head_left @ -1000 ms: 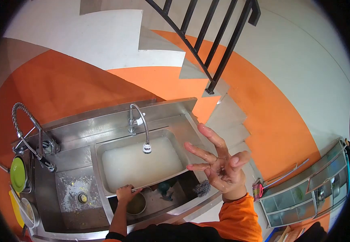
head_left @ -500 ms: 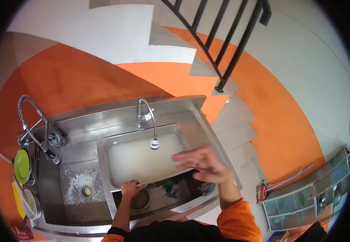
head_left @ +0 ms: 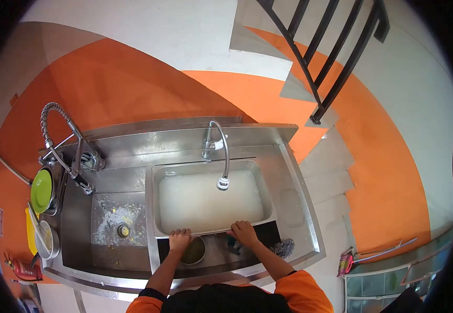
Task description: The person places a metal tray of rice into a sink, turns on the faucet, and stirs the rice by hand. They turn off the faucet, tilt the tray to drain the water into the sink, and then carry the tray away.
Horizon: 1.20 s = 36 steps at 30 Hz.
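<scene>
A large rectangular metal pan [head_left: 156, 211] of cloudy whitish water [head_left: 210, 198] sits over the right sink basin. My left hand [head_left: 180, 240] is closed over the pan's near rim, left of its middle. Further right on that same rim, my right hand [head_left: 244, 233] has its fingers curled over the edge. Below the rim, a round pot [head_left: 194, 251] lies in the basin, partly covered by the pan and my left arm. A dark green object beside my right hand is too hidden to name.
A flexible faucet [head_left: 226, 151] hangs above the pan. White and yellow scraps surround the drain [head_left: 123, 230] in the left basin, beside a spring faucet [head_left: 46, 128]. A green plate [head_left: 41, 191] stands far left. A grey scrubber [head_left: 283, 248] lies at the right basin's corner.
My right hand has come down from the air above the pan onto its near rim. My left hand stays on the rim. The view has shifted left.
</scene>
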Each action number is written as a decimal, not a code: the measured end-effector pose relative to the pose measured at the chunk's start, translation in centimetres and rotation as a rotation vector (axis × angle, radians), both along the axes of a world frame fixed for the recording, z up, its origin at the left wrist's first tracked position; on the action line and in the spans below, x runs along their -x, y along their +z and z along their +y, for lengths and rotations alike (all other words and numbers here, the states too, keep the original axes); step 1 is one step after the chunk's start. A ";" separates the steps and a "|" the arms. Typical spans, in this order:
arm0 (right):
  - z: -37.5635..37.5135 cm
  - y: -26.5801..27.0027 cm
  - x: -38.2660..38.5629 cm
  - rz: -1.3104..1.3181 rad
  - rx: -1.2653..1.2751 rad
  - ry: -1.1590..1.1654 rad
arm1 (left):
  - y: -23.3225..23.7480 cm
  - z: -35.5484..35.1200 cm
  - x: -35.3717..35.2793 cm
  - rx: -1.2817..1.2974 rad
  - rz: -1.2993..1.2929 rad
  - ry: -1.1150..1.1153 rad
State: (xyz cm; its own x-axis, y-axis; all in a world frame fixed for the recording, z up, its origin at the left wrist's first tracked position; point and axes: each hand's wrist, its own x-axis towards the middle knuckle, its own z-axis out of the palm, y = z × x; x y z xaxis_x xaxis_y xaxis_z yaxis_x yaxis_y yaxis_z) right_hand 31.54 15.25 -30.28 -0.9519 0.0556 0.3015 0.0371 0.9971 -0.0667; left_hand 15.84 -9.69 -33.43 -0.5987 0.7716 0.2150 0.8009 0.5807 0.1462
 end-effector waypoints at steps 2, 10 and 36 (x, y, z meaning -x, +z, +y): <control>0.4 -0.4 0.2 0.066 -0.021 0.033 | 0.9 0.3 -0.4 0.067 -0.079 0.044; 2.7 -1.0 2.7 -0.599 -0.026 0.124 | 1.7 0.8 3.2 0.432 -0.341 -0.203; -0.7 14.5 -2.3 -0.842 0.172 0.260 | 15.8 -3.3 -1.8 0.260 -0.436 -0.410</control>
